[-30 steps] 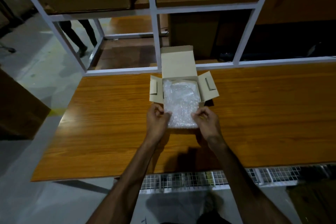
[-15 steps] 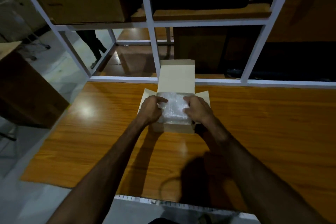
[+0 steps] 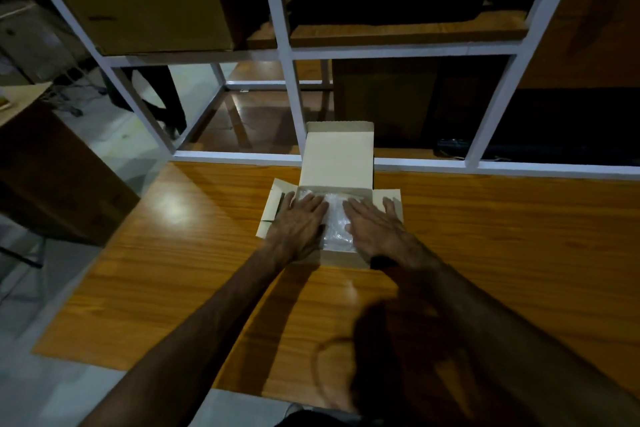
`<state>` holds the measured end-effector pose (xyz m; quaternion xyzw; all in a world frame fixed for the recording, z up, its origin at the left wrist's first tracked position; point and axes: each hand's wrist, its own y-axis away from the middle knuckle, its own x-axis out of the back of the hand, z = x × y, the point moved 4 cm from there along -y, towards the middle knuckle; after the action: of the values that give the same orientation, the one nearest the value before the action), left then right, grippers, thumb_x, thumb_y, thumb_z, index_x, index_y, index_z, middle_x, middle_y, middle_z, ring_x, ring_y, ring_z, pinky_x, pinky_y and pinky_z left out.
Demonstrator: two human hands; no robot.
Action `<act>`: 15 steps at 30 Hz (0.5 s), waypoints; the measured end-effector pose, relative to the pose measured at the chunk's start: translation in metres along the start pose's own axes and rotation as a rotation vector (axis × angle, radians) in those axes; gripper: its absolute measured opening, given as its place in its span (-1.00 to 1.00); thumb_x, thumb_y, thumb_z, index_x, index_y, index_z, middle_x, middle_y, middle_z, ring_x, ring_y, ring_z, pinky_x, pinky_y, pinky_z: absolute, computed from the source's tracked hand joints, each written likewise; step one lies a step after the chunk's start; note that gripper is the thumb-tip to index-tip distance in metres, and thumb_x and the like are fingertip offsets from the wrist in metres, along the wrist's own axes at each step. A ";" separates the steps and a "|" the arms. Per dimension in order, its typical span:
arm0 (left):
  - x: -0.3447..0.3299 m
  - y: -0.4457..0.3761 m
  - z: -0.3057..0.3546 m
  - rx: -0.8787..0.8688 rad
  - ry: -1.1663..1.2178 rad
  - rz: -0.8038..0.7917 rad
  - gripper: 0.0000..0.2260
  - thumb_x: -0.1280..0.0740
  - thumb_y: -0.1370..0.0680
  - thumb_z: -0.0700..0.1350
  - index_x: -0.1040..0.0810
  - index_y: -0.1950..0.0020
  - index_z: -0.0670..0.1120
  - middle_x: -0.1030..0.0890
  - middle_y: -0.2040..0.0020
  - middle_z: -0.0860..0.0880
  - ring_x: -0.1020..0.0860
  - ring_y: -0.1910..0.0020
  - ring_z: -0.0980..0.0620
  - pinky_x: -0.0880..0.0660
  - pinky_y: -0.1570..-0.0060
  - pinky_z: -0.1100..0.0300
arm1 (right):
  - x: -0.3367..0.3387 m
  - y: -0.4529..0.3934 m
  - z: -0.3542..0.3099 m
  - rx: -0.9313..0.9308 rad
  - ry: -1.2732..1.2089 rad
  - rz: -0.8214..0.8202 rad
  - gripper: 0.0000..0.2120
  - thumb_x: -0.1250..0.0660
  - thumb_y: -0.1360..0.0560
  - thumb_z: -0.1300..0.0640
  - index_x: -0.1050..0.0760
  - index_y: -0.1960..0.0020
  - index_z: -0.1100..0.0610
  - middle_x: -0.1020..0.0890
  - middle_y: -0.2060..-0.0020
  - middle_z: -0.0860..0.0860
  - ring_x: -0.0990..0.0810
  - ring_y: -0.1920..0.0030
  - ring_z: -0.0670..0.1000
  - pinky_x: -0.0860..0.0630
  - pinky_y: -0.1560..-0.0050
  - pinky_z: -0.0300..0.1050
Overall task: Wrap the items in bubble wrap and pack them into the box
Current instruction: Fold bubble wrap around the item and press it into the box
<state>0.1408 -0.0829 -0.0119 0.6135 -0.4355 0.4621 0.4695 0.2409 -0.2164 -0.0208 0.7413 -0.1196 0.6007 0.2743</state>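
Glossy wooden table (image 3: 485,253); white shelving frame (image 3: 287,55) behind it.

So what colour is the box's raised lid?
Pale beige lid, clearest in the head view.

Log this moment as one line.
bundle in box | hands: left, right flat, pressing | lid open
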 end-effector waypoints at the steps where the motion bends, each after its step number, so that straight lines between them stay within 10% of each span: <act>1: -0.004 -0.001 -0.003 -0.005 -0.007 -0.017 -0.34 0.15 -0.69 0.23 -0.07 -0.71 -0.08 -0.12 -0.71 -0.14 -0.09 -0.69 -0.14 0.05 -0.64 -0.25 | -0.003 0.000 0.000 -0.009 0.001 -0.002 -0.36 -0.05 -0.72 -0.10 0.10 -0.69 0.09 0.03 -0.69 0.06 0.05 -0.67 0.11 0.20 -0.59 0.37; 5: -0.012 -0.008 -0.010 -0.012 -0.048 -0.025 -0.27 0.26 -0.62 0.26 -0.03 -0.72 -0.08 -0.11 -0.71 -0.14 -0.06 -0.70 -0.14 0.14 -0.62 -0.25 | -0.003 -0.004 -0.002 -0.056 0.018 -0.008 -0.28 0.12 -0.68 -0.32 0.09 -0.70 0.07 0.01 -0.69 0.02 0.05 -0.67 0.11 0.24 -0.58 0.36; 15: -0.025 -0.007 -0.012 -0.006 0.054 0.011 -0.32 0.18 -0.70 0.24 0.04 -0.72 -0.11 -0.02 -0.72 -0.19 0.04 -0.70 -0.25 0.05 -0.65 -0.20 | -0.010 -0.007 -0.018 0.109 0.258 0.188 -0.35 0.00 -0.70 -0.14 0.10 -0.70 0.07 0.04 -0.69 0.05 0.04 -0.68 0.11 0.13 -0.58 0.38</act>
<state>0.1407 -0.0676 -0.0355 0.5970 -0.4276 0.4797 0.4803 0.2270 -0.2020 -0.0297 0.6574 -0.1194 0.7195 0.1894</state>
